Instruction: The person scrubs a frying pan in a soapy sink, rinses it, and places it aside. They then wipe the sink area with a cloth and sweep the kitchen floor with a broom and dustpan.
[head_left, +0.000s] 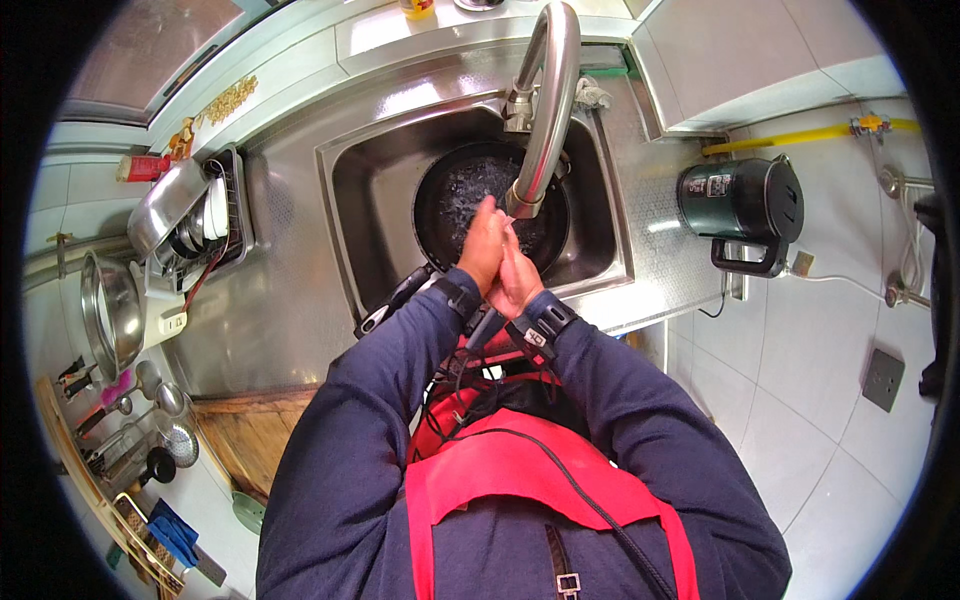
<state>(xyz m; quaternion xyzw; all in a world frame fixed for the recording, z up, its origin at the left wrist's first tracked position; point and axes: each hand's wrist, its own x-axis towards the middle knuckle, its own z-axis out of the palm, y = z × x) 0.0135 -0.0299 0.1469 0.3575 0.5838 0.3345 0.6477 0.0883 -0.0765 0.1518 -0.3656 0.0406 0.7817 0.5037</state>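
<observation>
My left hand (482, 246) and my right hand (517, 274) are pressed together, palm to palm, below the spout of a curved metal faucet (553, 112). Whatever may lie between the palms is hidden. Under them a dark frying pan (429, 202) rests in the stainless steel sink (367, 161). Rippling water (480, 176) covers the pan's bottom. The pan's black handle (401, 294) crosses the sink's near left rim beside my left forearm.
At the right of the counter stands a dark electric kettle (739, 202). A dish rack (238, 217) holding metal bowls is on the left, near a large metal basin (112, 311). A rag (592, 94) lies behind the faucet. Ladles (169, 399) hang at the lower left.
</observation>
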